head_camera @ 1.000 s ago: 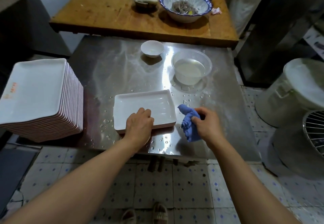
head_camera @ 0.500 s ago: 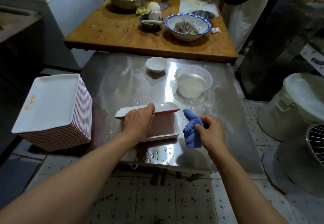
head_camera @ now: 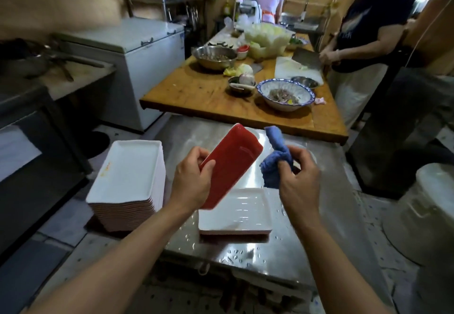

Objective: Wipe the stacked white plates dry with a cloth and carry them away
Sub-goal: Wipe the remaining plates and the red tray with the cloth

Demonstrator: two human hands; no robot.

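Presently the left hand (head_camera: 190,181) grips one rectangular plate (head_camera: 231,164) by its long edge, thumb on the red underside and fingers curled behind, holding it tilted up above the steel table (head_camera: 307,227) with the red underside facing the camera. The right hand (head_camera: 298,178) clutches a bunched blue cloth (head_camera: 276,159), fingers curled around it; the cloth sits just beside the raised plate's right edge, contact not resolvable. Directly below the raised plate, a second plate (head_camera: 235,211) lies flat on the table, white face up, with streaks of reflected light on its surface. Water droplets are scattered on the steel around it, mainly toward the near edge. To the left, a tall stack of plates (head_camera: 127,181) stands white face up, an orange mark on the top plate near its left edge; the stack is close to the flat plate but apart from it. Beyond the steel table, a wooden table (head_camera: 196,92) carries a blue-rimmed bowl (head_camera: 285,94), a metal mixing bowl (head_camera: 213,57), chopped cabbage and a white cutting board. A person in a dark shirt and pale apron (head_camera: 361,43) stands at its right side holding a cleaver (head_camera: 307,59). Another person in a light top stands at the far counter, back turned. A white chest freezer (head_camera: 137,51) sits at left.
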